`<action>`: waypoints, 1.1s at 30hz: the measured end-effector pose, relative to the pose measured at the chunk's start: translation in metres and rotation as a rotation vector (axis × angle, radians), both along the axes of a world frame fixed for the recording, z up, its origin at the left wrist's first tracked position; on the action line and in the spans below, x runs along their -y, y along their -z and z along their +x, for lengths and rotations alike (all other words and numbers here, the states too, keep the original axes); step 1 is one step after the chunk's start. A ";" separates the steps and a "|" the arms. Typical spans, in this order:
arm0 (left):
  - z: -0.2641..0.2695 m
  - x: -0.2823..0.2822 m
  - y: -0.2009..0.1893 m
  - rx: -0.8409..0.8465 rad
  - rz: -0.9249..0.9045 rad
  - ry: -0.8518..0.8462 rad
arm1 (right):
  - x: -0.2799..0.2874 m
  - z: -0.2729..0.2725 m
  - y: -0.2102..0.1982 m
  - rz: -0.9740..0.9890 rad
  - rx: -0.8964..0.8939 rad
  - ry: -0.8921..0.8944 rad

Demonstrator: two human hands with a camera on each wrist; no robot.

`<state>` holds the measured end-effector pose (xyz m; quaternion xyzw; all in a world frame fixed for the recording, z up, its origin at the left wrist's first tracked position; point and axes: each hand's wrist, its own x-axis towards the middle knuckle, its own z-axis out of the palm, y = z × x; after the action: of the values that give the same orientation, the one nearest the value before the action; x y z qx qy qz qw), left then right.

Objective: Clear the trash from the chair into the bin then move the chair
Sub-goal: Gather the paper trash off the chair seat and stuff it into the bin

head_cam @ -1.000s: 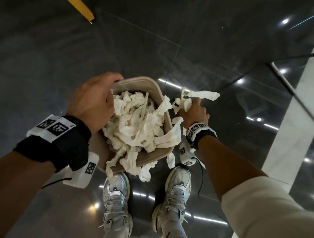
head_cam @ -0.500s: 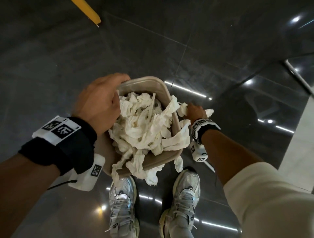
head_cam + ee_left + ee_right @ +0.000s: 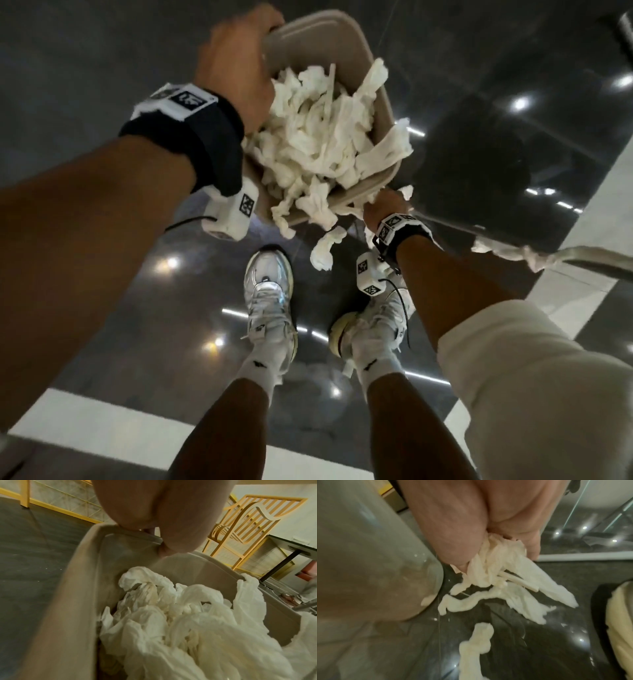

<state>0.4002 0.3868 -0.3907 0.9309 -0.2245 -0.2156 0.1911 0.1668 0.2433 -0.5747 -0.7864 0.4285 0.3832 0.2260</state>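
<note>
A: What has changed since a second ago?

B: The bin (image 3: 346,37) has swung up and away in the head view. The left hand (image 3: 236,65) is curled over its rim at the far left corner, and the wrist view shows the fingers hooked over that edge, so the person appears to be carrying or dragging it.

A: And the right hand?

B: A second ago the right hand (image 3: 383,205) was up beside the rim with a wad of tissue. Now it sits below the bin's near edge, clamped on a bunch of white tissue (image 3: 496,566) with a thin stick (image 3: 518,580) caught in it. Loose strips hang from it over the dark floor (image 3: 102,308).

A: So the wad is not in the bin yet?

B: No. The bin is heaped, with tissue spilling over the near and right rims, and one piece (image 3: 323,250) looks to be below the rim, perhaps falling.

A: Where is the chair?

B: A dark seat (image 3: 479,178) has come into view on the right, with more white scraps (image 3: 507,251) at its front edge. Likely the clearing is unfinished, and moving the chair waits on that.
</note>
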 end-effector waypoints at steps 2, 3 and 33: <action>-0.006 -0.004 0.004 0.025 0.003 0.000 | -0.022 -0.010 0.013 0.031 -0.044 0.058; -0.008 -0.005 0.007 0.035 0.007 0.005 | -0.033 -0.015 0.024 0.054 -0.037 0.059; -0.009 -0.011 -0.024 -0.143 0.289 0.024 | -0.001 0.069 -0.238 -0.041 0.993 0.506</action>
<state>0.3910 0.3979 -0.3667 0.9282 -0.1882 -0.3135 0.0682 0.2363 0.2443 -0.3366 -0.7494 0.4531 -0.1080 0.4705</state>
